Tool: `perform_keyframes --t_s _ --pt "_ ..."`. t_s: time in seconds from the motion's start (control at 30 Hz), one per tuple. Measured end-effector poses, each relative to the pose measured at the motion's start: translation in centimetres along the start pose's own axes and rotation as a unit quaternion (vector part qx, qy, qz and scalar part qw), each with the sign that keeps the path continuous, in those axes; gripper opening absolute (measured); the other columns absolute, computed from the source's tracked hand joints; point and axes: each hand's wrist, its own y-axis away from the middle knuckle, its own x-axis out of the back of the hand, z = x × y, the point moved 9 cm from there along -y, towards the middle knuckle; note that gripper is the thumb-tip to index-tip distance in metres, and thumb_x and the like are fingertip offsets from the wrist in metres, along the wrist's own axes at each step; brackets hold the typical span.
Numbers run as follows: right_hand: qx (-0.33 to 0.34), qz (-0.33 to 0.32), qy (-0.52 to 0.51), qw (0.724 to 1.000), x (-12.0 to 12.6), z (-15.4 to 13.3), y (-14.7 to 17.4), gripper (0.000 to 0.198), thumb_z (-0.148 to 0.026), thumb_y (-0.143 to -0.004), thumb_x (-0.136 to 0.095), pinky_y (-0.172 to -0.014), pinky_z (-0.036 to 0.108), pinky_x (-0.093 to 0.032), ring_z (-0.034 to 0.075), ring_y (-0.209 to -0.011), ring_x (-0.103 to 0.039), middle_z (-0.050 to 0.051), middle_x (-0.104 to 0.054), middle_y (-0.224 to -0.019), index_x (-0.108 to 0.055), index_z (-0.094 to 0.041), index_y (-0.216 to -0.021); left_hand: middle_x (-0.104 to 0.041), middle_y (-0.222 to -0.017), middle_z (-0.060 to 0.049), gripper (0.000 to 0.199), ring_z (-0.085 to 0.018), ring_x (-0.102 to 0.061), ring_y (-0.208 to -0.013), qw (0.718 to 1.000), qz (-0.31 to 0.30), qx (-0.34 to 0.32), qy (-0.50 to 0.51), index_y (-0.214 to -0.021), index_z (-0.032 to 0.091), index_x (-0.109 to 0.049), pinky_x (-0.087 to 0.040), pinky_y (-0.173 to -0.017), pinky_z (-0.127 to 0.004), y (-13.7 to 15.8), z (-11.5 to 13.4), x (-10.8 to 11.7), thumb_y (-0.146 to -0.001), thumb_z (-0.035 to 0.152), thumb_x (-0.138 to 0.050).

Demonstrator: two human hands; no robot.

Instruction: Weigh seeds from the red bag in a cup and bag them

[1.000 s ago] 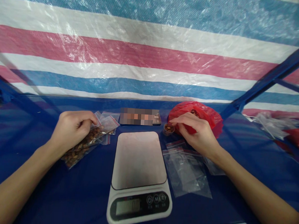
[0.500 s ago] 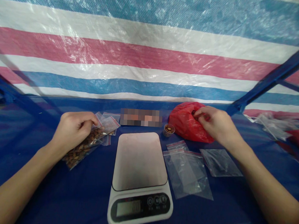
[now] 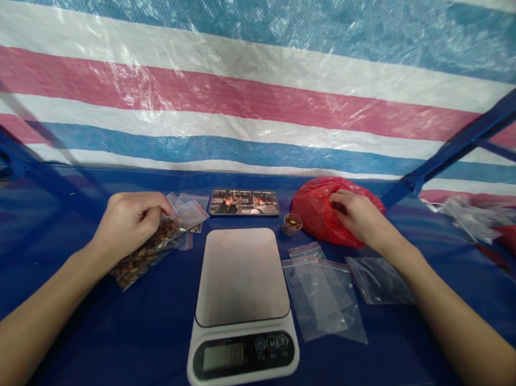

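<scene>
Beyond the scale [image 3: 244, 276], to its right, the right hand [image 3: 358, 215] had moved from the cup [image 3: 291, 225] to the red bag [image 3: 311, 211], shifting the work there, its bent fingers at the bag's mouth. Left of the scale, the left hand [image 3: 127, 223] stayed curled against the nut packet [image 3: 142, 260]. Whether either gripped anything, I couldn't tell.

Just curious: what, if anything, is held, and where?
Left hand apparently pinches a zip bag of nuts near its far end. Right hand, at the red plastic bag: can't tell.
</scene>
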Motion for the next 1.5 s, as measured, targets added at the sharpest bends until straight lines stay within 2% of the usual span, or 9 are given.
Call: perform_keyframes --t_s 0.13,0.37,0.5,0.6,0.8,0.97,1.13,1.37,1.5 --pt "0.006 0.015 -0.006 1.0 0.6 -0.5 0.0 0.022 -0.009 -0.082 -0.05 -0.075 0.039 -0.052 0.028 -0.081 -0.071 0.01 -0.076 -0.087 -0.065 -0.024 -0.077 -0.075 -0.063 0.006 0.034 -0.01 -0.066 -0.05 1.0 0.001 -0.002 -0.001 -0.067 0.021 -0.075 -0.046 -0.055 -0.021 0.0 -0.1 -0.1 -0.081 0.012 -0.045" --pt "-0.034 0.123 -0.028 0.991 4.5 -0.8 0.5 0.018 -0.022 -0.094 -0.059 -0.078 0.042 -0.057 0.029 -0.082 -0.075 0.01 -0.079 -0.094 -0.076 -0.024 -0.09 -0.075 -0.064 0.006 0.034 -0.011 -0.068 -0.052 1.0 0.005 -0.009 -0.003 -0.069 0.022 -0.076 -0.047 -0.056 -0.021 0.3 -0.3 -0.1 -0.081 0.011 -0.046" --pt "-0.06 0.22 -0.042 0.973 7.0 -2.3 1.2 0.012 -0.027 -0.095 -0.066 -0.082 0.044 -0.058 0.03 -0.086 -0.075 0.009 -0.08 -0.094 -0.077 -0.024 -0.091 -0.074 -0.063 0.006 0.034 -0.01 -0.067 -0.051 1.0 0.003 -0.013 -0.001 -0.069 0.021 -0.075 -0.046 -0.055 -0.021 0.2 0.0 -0.1 -0.082 0.011 -0.045" --pt "-0.075 0.275 -0.136 0.949 7.1 -4.7 1.6 0.004 -0.029 -0.092 -0.076 -0.083 0.043 -0.06 0.027 -0.085 -0.075 0.006 -0.08 -0.092 -0.078 -0.026 -0.09 -0.075 -0.064 0.006 0.035 -0.011 -0.07 -0.053 1.0 0.005 -0.014 -0.003 -0.069 0.022 -0.075 -0.048 -0.057 -0.021 0.1 0.1 -0.1 -0.082 0.011 -0.045" --pt "-0.066 0.203 -0.316 0.924 2.7 -9.6 0.5 0.003 -0.025 -0.089 -0.082 -0.081 0.037 -0.063 0.023 -0.085 -0.077 0.004 -0.083 -0.091 -0.082 -0.024 -0.091 -0.075 -0.063 0.007 0.035 -0.011 -0.069 -0.052 1.0 0.009 -0.02 -0.005 -0.068 0.022 -0.074 -0.046 -0.055 -0.021 -0.1 0.4 0.0 -0.082 0.012 -0.044" --pt "-0.107 0.212 -0.369 0.899 1.4 -7.5 0.2 0.015 -0.034 -0.083 -0.089 -0.082 0.038 -0.066 0.024 -0.083 -0.08 0.005 -0.084 -0.09 -0.083 -0.022 -0.089 -0.076 -0.064 0.006 0.035 -0.011 -0.068 -0.051 1.0 0.008 -0.013 -0.003 -0.067 0.022 -0.074 -0.045 -0.054 -0.022 -0.1 0.3 0.0 -0.082 0.013 -0.044" --pt "-0.125 0.178 -0.438 0.872 0.0 -6.5 0.0 0.022 -0.037 -0.079 -0.093 -0.082 0.038 -0.069 0.024 -0.083 -0.081 0.006 -0.085 -0.09 -0.083 -0.022 -0.091 -0.076 -0.065 0.005 0.035 -0.013 -0.07 -0.052 1.0 0.002 -0.006 0.002 -0.066 0.022 -0.073 -0.046 -0.054 -0.023 -0.3 0.6 0.2 -0.082 0.014 -0.044" --pt "-0.128 0.151 -0.455 0.868 -0.4 -6.9 -0.1 0.025 -0.041 -0.078 -0.093 -0.079 0.04 -0.07 0.025 -0.082 -0.082 0.007 -0.085 -0.089 -0.083 -0.022 -0.09 -0.077 -0.065 0.005 0.034 -0.014 -0.07 -0.052 1.0 -0.002 0.005 0.002 -0.066 0.023 -0.075 -0.047 -0.054 -0.024 -0.2 0.4 0.2 -0.08 0.015 -0.044" --pt "-0.117 0.147 -0.434 0.881 0.0 -7.1 -0.1 0.021 -0.039 -0.08 -0.091 -0.079 0.04 -0.07 0.025 -0.081 -0.081 0.007 -0.085 -0.089 -0.084 -0.021 -0.089 -0.077 -0.066 0.004 0.034 -0.014 -0.071 -0.055 1.0 -0.007 0.006 0.002 -0.067 0.022 -0.076 -0.048 -0.058 -0.023 0.0 0.0 -0.1 -0.08 0.013 -0.045"
